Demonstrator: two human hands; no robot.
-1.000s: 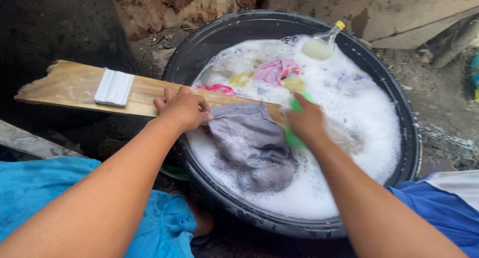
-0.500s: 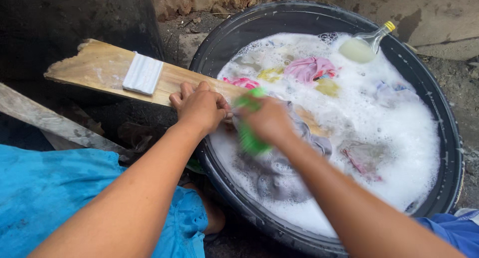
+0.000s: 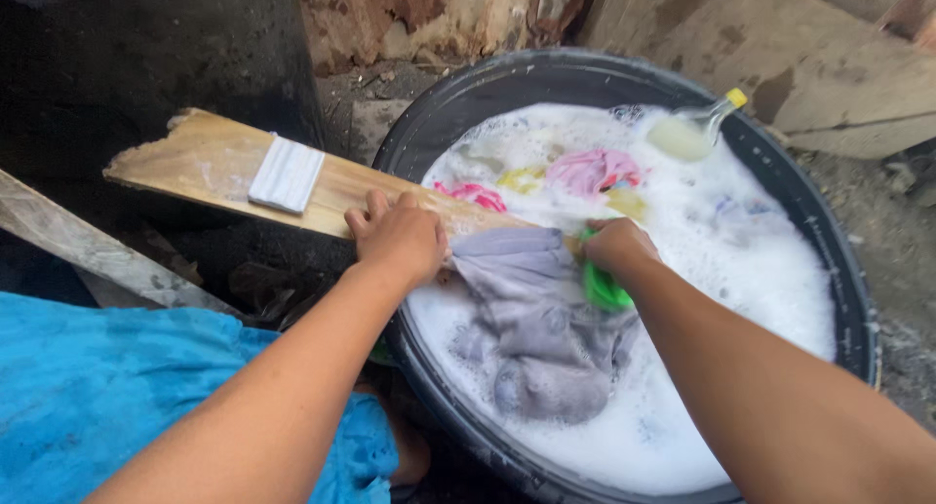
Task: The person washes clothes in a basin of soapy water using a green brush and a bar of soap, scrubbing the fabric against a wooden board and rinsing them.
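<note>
The right hand (image 3: 616,248) has slid rightward off the wet grey cloth (image 3: 536,319), fingers closed around a green plastic scrub brush (image 3: 604,288). The left hand (image 3: 400,239) presses the cloth's top edge flat against the long wooden washboard plank (image 3: 210,168); the cloth's length trails from the hands toward the person, into the suds of the round black tub (image 3: 458,95).

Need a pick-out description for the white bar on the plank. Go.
Start at the big black basin of suds. A wooden plank juts from its rim to the left. The white soap bar lies flat on it, beyond the left hand: ridged, rectangular, and the only white thing on the dry wood.
</note>
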